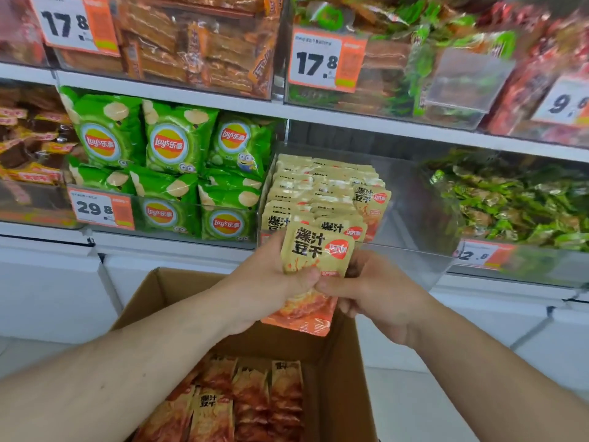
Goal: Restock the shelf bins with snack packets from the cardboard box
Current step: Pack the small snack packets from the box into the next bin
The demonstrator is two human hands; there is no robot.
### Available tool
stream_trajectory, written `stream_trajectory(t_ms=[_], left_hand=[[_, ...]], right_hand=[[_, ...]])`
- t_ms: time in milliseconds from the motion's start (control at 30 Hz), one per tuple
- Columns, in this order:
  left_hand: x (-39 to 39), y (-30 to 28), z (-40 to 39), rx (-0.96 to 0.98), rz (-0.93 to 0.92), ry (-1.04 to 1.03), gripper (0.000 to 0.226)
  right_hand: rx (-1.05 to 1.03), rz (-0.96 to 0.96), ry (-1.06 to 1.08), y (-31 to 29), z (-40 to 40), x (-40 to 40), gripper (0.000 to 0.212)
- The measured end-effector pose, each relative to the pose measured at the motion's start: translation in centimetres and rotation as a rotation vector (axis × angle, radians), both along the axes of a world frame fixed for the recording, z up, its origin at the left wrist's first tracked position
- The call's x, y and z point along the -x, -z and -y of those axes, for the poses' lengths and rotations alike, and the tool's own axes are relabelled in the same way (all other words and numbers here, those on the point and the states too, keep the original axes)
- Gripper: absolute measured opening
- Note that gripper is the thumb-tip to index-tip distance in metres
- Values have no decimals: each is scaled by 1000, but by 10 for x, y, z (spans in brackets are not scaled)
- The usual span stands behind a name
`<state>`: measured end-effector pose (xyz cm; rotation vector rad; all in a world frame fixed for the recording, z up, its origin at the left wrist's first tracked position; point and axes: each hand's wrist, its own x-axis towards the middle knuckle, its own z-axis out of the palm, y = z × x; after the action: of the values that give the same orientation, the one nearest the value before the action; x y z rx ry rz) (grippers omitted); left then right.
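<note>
I hold a stack of beige-and-orange snack packets point(314, 250) upright in front of a clear shelf bin point(411, 218). My left hand point(271, 282) grips the stack from the left, thumb across its front. My right hand point(376, 291) pinches it from the right. The bin holds rows of the same packets point(322, 186) on its left side; its right side is bare. Below my arms stands an open cardboard box point(344, 362) with more of these packets point(251, 397) inside.
Green chip bags point(172, 148) fill the bin to the left. Green-wrapped snacks point(516, 202) fill the bin to the right. Upper shelf bins hold orange and red packets, with price tags point(322, 62) on their fronts. White cabinet fronts point(51, 288) run below the shelf.
</note>
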<state>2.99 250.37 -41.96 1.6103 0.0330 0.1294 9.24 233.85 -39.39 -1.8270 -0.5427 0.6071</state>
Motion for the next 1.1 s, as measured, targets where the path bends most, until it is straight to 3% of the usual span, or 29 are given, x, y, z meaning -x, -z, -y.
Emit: stream_trajectory(t_ms=[100,200,367,433,500,567,633,767,933,1100], left_hand=[[-17,-10,15,-71,55,-19,46],[-34,-24,26,-152,118,-44,43],[-58,-42,46,-458,198,-58,39],[-65,-44,46,-661,290,-110,41],[-78,-41,38,-1043,364,-186,55],[-91,-31,26,-1338,241,-218,61],[-100,-19,19,-1466,87,-204,62],[-107,-8,18,-1444,66,-234,58],[-109,-3,17,-1442,74,-260,57],[-109,1,17,-1441,64,-273,62]], right_hand=[[-44,-15,-4,-13,13,-9,8],[-101,-27,43,-26,24,-16,18],[-50,25,186,-36,45,-39,19],[-73,72,302,-43,51,-49,17],[-113,139,421,-54,56,-63,17],[-123,213,498,-64,60,-81,18],[-68,256,532,-65,60,-102,17],[146,244,596,-38,49,-152,13],[181,107,569,-2,30,-193,35],[259,87,540,11,10,-205,11]])
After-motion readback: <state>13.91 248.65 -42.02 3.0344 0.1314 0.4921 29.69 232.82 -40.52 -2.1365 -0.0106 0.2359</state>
